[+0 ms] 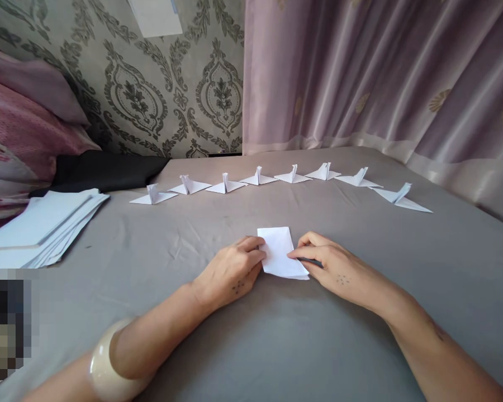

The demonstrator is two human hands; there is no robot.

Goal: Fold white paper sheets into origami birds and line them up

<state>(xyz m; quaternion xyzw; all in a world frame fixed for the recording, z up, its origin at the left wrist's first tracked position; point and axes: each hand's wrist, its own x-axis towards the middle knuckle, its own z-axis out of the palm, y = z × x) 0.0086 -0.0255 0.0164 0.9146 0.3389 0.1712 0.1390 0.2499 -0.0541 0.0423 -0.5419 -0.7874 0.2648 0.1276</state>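
A small folded sheet of white paper (279,251) lies in front of me, its layers parted a little at the lower right corner. My left hand (243,262) is closed on its left edge, with the fingertips over the paper. On the other side, my right hand (329,259) touches the right edge with a fingertip. A slim dark object (310,261) shows between the right thumb and fingers; its exact kind cannot be made out. The undersides of both hands are hidden.
Several folded white paper figures (293,176) stand in a curved row beyond my hands. At left lies a stack of white sheets (46,220), near a dark cloth (104,170). Grey fabric (184,223) covers the surface. A pinkish curtain (339,72) hangs behind.
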